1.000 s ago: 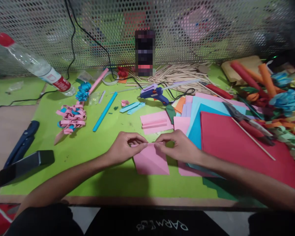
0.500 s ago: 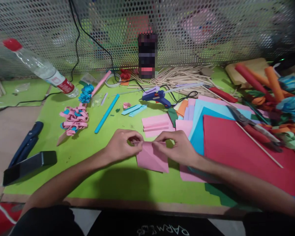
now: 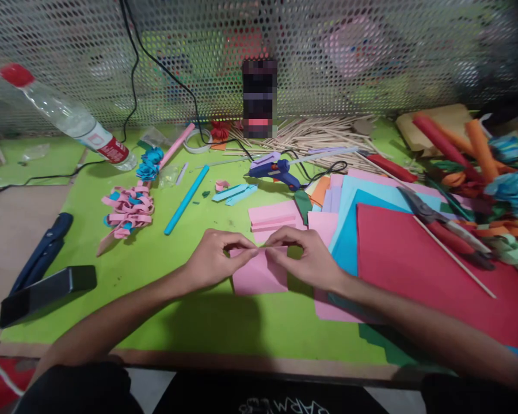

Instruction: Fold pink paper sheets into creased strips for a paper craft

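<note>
Between both hands hangs a small sheet of pink paper, pinched along its top edge. My left hand is closed on that edge with thumb and forefinger, left of the middle. Close beside it, my right hand pinches the same edge, with fingertips nearly meeting the left ones. Just beyond the hands lies another pink paper with folded strips on it. A stack of coloured paper, red sheet uppermost, lies right of my right hand.
A blue glue gun lies behind the papers, near many thin sticks. Scissors rest on the red sheet. At left stand a tilted-looking bottle, a pink paper flower piece, a stapler and a black box.
The pink paper has shifted slightly left and now hangs flatter and straighter. My left fingertips have slid right along the top edge, closer to the right ones.
</note>
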Demonstrator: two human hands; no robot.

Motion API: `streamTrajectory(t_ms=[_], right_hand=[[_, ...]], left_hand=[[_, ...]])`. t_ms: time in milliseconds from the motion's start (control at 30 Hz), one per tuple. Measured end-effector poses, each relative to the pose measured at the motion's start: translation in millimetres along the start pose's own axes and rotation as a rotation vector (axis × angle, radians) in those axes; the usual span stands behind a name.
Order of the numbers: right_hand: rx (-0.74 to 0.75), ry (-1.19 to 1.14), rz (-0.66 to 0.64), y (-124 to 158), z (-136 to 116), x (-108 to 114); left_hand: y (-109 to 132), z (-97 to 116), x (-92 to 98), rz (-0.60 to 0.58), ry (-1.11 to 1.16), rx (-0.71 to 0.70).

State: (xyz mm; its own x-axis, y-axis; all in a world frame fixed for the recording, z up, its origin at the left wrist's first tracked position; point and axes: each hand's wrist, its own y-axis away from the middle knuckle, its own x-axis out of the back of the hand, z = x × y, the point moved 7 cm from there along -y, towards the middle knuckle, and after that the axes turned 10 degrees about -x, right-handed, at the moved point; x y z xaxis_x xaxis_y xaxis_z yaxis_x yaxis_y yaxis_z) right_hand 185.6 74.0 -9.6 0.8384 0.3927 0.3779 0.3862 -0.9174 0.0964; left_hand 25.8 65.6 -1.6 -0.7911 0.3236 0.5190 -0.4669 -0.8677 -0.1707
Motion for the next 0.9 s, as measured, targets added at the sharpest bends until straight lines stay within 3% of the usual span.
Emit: streamTrajectory(t_ms=[200, 400, 500, 633, 900], right_hand=[[0.038, 0.095, -0.005, 8, -4, -9], [-0.049, -0.014, 0.133, -10, 13, 24], [-0.048, -0.052, 0.181, -14, 16, 36], [0.069, -0.015, 0.031, -7, 3, 18], [0.063, -0.012, -0.047, 7, -3, -6]], left_hand=[[7, 11, -6.6, -0.003, -0.065, -0.123], [1, 6, 19.3, 0.105, -0.068, -0.049], [-2, 2, 25.3, 0.105, -0.028, 0.009], [-2, 2, 16.4, 0.046, -0.01, -0.004], [6, 13, -1.8, 0.023, -0.054, -0.151]])
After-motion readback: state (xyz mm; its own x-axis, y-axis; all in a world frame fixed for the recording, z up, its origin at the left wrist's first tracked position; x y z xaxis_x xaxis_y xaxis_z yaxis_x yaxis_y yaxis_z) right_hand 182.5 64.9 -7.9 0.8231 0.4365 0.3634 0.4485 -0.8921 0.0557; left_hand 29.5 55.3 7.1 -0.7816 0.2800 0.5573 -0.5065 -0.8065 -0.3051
